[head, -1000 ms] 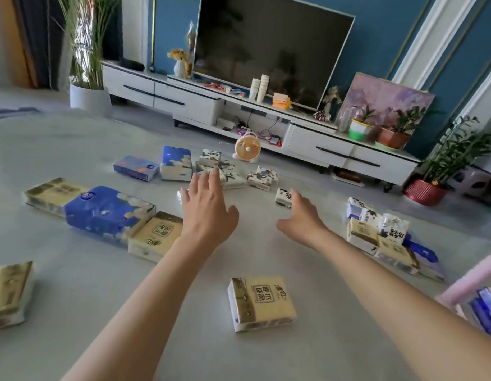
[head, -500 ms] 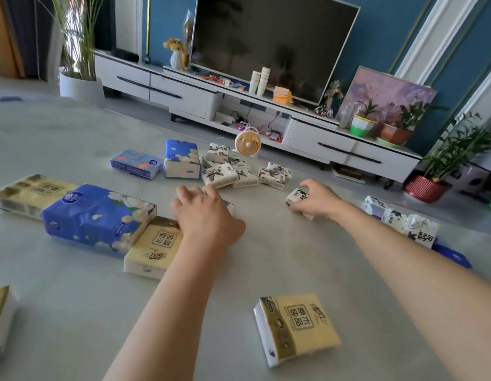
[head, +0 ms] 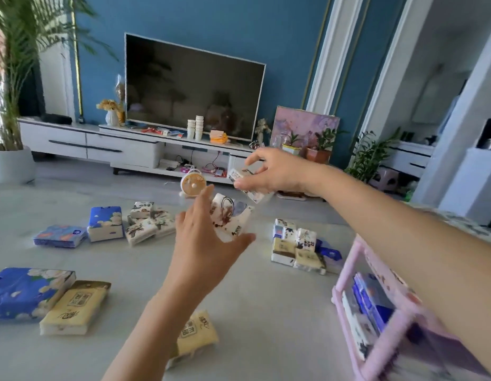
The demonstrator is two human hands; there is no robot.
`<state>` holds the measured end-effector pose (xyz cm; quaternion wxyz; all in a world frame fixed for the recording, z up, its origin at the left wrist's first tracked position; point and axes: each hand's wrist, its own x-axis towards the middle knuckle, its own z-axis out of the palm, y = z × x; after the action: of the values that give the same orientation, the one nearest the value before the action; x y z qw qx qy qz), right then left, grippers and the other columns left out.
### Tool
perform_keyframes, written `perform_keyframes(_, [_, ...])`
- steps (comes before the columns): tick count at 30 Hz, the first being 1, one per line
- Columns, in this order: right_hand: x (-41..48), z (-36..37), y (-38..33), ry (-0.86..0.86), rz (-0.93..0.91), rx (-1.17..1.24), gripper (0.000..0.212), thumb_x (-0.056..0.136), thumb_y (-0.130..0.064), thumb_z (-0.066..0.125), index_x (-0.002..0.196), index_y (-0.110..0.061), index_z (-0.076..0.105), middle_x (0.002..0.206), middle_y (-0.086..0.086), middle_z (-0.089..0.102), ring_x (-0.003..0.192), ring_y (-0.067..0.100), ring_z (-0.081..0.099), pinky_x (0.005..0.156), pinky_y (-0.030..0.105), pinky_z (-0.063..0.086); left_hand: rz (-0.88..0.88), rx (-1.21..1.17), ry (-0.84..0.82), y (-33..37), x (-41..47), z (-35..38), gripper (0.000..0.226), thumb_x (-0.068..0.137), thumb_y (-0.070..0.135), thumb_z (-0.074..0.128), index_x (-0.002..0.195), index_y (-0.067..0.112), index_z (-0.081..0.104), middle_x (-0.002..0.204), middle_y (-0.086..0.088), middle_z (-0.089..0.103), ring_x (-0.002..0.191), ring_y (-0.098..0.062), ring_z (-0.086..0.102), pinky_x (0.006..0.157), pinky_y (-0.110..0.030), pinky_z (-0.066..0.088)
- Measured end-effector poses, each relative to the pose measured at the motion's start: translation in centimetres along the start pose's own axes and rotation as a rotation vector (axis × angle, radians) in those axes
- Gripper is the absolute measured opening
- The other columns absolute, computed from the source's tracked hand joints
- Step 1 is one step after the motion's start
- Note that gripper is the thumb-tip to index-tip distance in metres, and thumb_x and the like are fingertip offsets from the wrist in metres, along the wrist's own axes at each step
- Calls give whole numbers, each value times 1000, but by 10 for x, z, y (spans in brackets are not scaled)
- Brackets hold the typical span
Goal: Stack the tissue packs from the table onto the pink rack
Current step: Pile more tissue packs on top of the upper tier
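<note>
Head camera view, looking forward and down across a pale grey table (head: pixel 266 298) scattered with tissue packs, a living room behind it.

Both hands are raised above the table near the middle of the picture, each carrying a pack. The left hand (head: pixel 208 243) has fingers and thumb curled round a floral tissue pack (head: pixel 230 218), white with a dark red flower print, held tilted. Just above and to its right, the right hand (head: pixel 271 174) pinches a small tissue pack (head: pixel 248 188) between thumb and fingertips. The two held packs are close together; whether they touch cannot be told through the blur.

The pink rack (head: pixel 347 266) stands at the lower right, under the right forearm and well apart from both hands. Blue and white packs already lie inside it.

On the table, beyond the left hand, lie a flat blue pack (head: pixel 60 236), an upright blue pack (head: pixel 105 222) and a cluster of white printed packs (head: pixel 149 222). At the lower left, a large blue pack (head: pixel 27 290) touches a beige pack (head: pixel 76 306). Another beige pack (head: pixel 196 334) is partly hidden by the left forearm. A mixed heap of packs (head: pixel 296 250) sits between the hands and the rack.

A small orange fan (head: pixel 193 185) and a dark television (head: pixel 194 86) are behind.
</note>
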<state>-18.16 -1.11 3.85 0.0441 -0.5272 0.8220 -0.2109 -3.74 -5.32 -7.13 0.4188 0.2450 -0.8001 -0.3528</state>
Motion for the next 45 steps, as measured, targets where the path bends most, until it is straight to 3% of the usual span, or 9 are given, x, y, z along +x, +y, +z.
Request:
perform_keyframes(4, [-65, -60, 20, 46, 19, -22, 59, 75, -48, 69, 122, -19, 48, 122, 0, 53, 108, 15, 53, 97, 32, 43, 147, -25, -85, 45, -24, 26, 87, 74, 37, 73, 143, 34, 20, 126, 15, 39, 124, -9, 28, 100, -25, 26])
perform_keyframes(9, [-149, -119, 76, 174, 131, 92, 42, 76, -43, 69, 105, -14, 60, 98, 0, 63, 85, 13, 60, 77, 28, 50, 254, -53, -126, 111, -29, 52, 71, 74, 28, 73, 135, 32, 36, 103, 25, 40, 113, -13, 40, 93, -26, 34])
perform_keyframes(12, [-194, -145, 127, 314, 246, 161, 38, 77, -43, 68, 102, -14, 63, 103, 0, 65, 99, 16, 59, 86, 28, 45, 235, -161, -220, 152, -27, 78, 74, 75, 22, 71, 138, 31, 33, 121, 9, 46, 112, -14, 46, 95, -31, 41])
perform_keyframes(18, [-242, -155, 201, 463, 458, 145, 46, 78, -41, 70, 104, -4, 61, 110, 15, 61, 95, 25, 58, 87, 38, 46, 211, -156, -452, 223, -6, 151, 81, 75, 17, 73, 142, 24, 28, 130, 0, 47, 102, -9, 49, 70, -15, 41])
perform_keyframes(24, [-237, -144, 223, 408, 511, 93, 51, 81, -40, 66, 110, 1, 61, 121, 20, 59, 108, 32, 58, 91, 43, 45, 266, 63, -693, 250, 18, 197, 72, 75, 17, 75, 138, 14, 40, 132, -1, 49, 110, -12, 48, 77, -9, 38])
perform_keyframes(27, [-234, -140, 229, 387, 517, 91, 39, 82, -36, 64, 96, 0, 63, 116, 18, 62, 94, 26, 60, 81, 39, 49, 272, 134, -782, 255, 19, 205, 63, 77, 14, 73, 134, 12, 45, 126, 1, 52, 104, -10, 47, 73, -1, 36])
perform_keyframes(36, [-234, -140, 240, 422, 491, 215, 64, 99, -45, 22, 122, 5, 54, 125, 22, 56, 115, 33, 53, 96, 38, 41, 314, 325, -911, 255, 19, 208, 69, 79, 31, 70, 140, 21, 39, 144, 5, 39, 131, -13, 36, 102, -22, 23])
perform_keyframes(41, [-242, -130, 250, 517, 404, 381, 45, 99, -37, 32, 125, -5, 51, 128, 8, 55, 108, 18, 52, 91, 31, 40, 267, 286, -677, 243, 21, 196, 43, 91, 45, 47, 129, 25, 46, 130, -1, 50, 118, -18, 47, 101, -31, 31])
perform_keyframes(45, [-249, -124, 251, 476, 333, 516, 44, 100, -37, 29, 138, -17, 40, 140, -1, 43, 116, 11, 44, 95, 24, 30, 75, 194, -481, 215, 20, 177, 56, 97, 46, 28, 143, 14, 33, 146, -8, 37, 131, -25, 37, 109, -42, 29])
